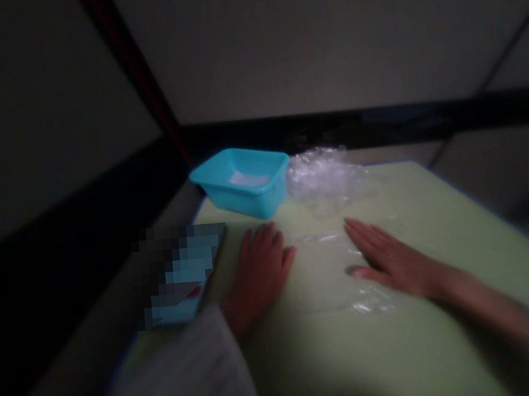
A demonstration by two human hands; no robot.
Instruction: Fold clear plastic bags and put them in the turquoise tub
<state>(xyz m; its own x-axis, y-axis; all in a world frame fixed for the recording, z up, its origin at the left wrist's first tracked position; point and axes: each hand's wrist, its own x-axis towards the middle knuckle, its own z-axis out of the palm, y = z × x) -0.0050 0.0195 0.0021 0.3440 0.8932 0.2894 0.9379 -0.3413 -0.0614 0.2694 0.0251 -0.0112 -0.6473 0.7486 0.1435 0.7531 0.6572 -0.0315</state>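
Note:
A clear plastic bag (328, 272) lies spread out on the pale green tabletop, its edges showing as shiny creases. My left hand (264, 262) rests palm down at the bag's left side, fingers stretched forward and thumb apart. On the opposite side, my right hand (381, 259) lies flat over the bag's right part, with the thumb spread from the fingers. Neither hand grips anything. Dim light and blur hide the finer details of the bag.
Toward the back left stands a turquoise plastic basin (245, 190) with something white inside. Beside it is a heap of crumpled clear plastic (327, 178). A flat, partly pixelated item (190, 271) lies at the left edge of the table (430, 209). Walls rise behind.

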